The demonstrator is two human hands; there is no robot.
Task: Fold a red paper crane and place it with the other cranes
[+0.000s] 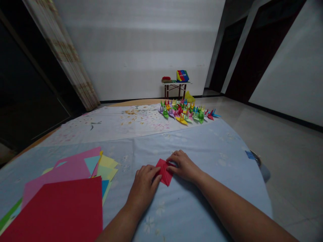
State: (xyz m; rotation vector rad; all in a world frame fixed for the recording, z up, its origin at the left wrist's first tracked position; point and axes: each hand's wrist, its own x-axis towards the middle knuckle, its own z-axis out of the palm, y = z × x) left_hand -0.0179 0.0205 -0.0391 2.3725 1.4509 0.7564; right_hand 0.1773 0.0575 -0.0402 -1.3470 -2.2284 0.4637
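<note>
A small piece of red folded paper [165, 176] lies on the light blue tablecloth in front of me, diamond-shaped with a crease down its middle. At its left corner, my left hand [144, 184] grips the edge between thumb and fingers. My right hand [183, 166] holds the right side, its thumb and forefinger closed on a fold there. The fingertips cover parts of both side corners. To the left is a pile of coloured paper, with a large red sheet [73, 206] on top and a pink sheet [60, 174] beneath it.
Many-coloured folded paper cranes [188, 112] crowd the far right of the round table, over a white flowered cloth [113, 126]. Behind them, a small stand [176, 84] against the wall bears a colourful box [182, 76]. Something blue [250, 155] sits at the table's right edge.
</note>
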